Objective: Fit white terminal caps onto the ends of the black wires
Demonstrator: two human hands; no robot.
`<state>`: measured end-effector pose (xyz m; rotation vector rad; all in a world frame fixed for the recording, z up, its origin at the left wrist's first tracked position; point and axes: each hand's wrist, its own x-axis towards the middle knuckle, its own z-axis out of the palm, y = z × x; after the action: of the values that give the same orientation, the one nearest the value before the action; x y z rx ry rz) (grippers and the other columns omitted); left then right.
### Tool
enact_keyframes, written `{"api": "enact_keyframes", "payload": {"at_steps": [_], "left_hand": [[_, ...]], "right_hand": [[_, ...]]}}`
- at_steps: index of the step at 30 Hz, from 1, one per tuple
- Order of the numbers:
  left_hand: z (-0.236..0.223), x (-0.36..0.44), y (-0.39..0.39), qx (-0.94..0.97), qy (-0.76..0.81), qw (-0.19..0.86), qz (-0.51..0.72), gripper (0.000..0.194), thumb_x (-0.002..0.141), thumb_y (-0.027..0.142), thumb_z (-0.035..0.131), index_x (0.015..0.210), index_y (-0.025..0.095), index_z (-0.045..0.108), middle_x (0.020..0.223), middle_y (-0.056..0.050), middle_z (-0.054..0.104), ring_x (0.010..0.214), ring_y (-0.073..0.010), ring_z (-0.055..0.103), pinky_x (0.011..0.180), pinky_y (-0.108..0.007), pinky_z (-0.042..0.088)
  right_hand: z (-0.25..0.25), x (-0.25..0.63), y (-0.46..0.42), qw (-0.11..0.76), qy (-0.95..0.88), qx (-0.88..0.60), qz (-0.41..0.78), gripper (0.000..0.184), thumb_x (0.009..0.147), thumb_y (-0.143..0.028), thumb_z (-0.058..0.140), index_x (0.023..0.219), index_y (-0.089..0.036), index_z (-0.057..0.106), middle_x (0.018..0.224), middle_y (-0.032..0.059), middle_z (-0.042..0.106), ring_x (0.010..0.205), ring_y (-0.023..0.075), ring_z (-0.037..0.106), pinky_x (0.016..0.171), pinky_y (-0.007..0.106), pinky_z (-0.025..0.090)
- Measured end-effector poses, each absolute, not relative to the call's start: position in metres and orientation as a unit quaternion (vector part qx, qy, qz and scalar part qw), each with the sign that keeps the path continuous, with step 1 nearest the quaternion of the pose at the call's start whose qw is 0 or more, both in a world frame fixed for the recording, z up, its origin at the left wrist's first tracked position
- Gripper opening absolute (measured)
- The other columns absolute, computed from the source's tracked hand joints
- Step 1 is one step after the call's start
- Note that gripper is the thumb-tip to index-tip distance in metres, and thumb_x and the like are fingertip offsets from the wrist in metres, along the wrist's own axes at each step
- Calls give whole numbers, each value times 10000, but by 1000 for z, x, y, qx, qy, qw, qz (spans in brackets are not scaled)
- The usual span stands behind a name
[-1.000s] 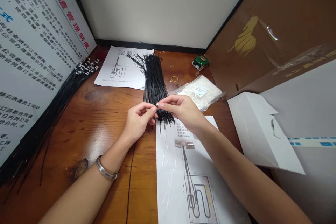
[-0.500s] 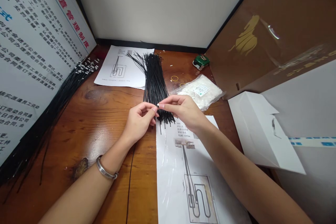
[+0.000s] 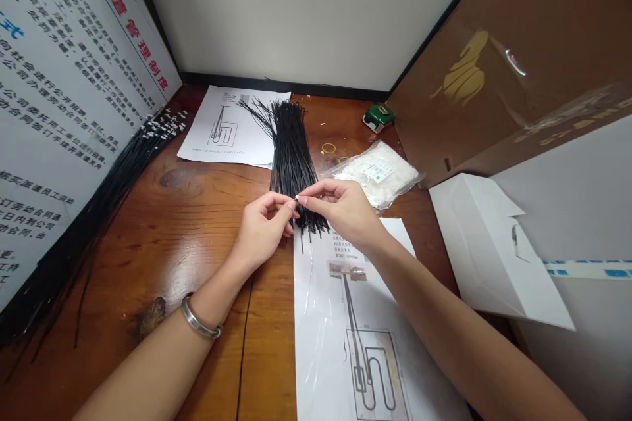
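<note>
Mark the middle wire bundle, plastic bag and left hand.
Wire bundle (image 3: 291, 148): head view, middle of the black strands.
Plastic bag (image 3: 382, 174): head view, middle of its visible face.
Left hand (image 3: 261, 230): head view, back of the hand near the thumb.

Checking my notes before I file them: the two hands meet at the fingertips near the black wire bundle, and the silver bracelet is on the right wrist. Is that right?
Not quite: the head view shows the silver bracelet on the left wrist. The rest stands: left hand and right hand meet near the black wire bundle.
</note>
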<state>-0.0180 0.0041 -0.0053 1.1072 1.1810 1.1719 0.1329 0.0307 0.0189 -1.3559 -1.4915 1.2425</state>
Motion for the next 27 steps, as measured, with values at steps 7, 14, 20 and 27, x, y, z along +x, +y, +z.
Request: {"api": "enact_keyframes", "payload": {"at_steps": [7,14,20,27], "left_hand": [[-6,-17,4,462,503,541,491,162,771,289,641,739,131,624,666,-11,640,467,-70,546,457,-186,474],[-5,-17,5,461,503,539,494,155,773,279,635,740,127,623,664,-12,640,461,-68,544,452,-184,475],[-6,-17,4,465,502,538,492,148,781,271,627,746,128,621,670,-10,638,463,-64,544,452,-178,471],[-7,-17,5,464,501,546,485,155,784,277,623,745,127,620,668,-12,638,469,-65,539,461,-182,474]], "right_hand": [[17,132,29,371,-591,-540,471,152,695,-309,706,731,-162,700,667,32,660,590,129,549,555,286,422],[18,133,30,374,-592,-535,472,156,703,-312,705,743,-161,701,656,31,654,587,130,551,540,278,420],[16,133,30,372,-601,-536,462,149,710,-314,700,744,-169,704,636,24,639,568,127,537,509,268,396],[17,133,29,363,-604,-548,451,148,708,-308,687,733,-164,704,572,-1,590,495,95,435,475,258,314]]}}
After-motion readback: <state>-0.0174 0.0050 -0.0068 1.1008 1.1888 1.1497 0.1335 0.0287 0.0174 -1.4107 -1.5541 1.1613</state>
